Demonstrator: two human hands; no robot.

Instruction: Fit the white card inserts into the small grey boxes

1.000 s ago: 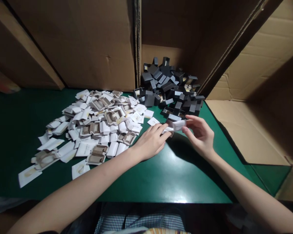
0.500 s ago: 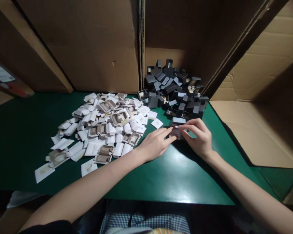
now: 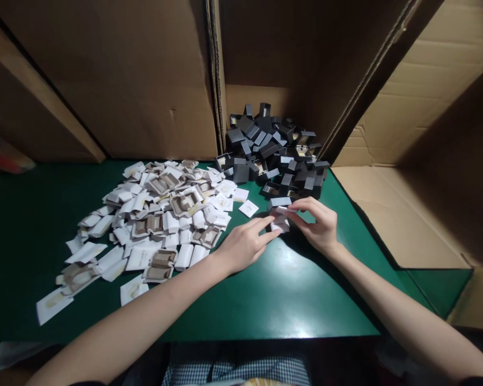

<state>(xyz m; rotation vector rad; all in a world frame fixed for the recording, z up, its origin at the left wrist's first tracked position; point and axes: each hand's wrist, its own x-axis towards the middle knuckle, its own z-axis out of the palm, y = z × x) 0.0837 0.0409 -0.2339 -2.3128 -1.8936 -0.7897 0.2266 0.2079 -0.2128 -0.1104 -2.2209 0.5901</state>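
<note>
A small dark box (image 3: pixel 279 202) stands open on the green table, its raised back edge catching the light. Pale folded paper (image 3: pixel 280 225) lies inside or just in front of it; which one I cannot tell. My left hand (image 3: pixel 241 244) reaches in from the left, fingertips against the box's near side and the paper, holding it steady. From the right, my right hand (image 3: pixel 317 224) pinches the edge of a thin white piece (image 3: pixel 290 210) above the box between thumb and index finger. The fingers partly hide the box and the paper.
A heap of white folded paper inserts and cards (image 3: pixel 167 209) spreads across the table's left. Behind my hands is a pile of small black boxes (image 3: pixel 265 142), some open. Cardboard walls (image 3: pixel 145 80) close off the back; a cardboard flap (image 3: pixel 406 220) lies at right.
The view has shifted slightly, so everything sits a little further left. My right hand has raised the white piece, and more pale paper shows below it. My left fingers have spread slightly.
</note>
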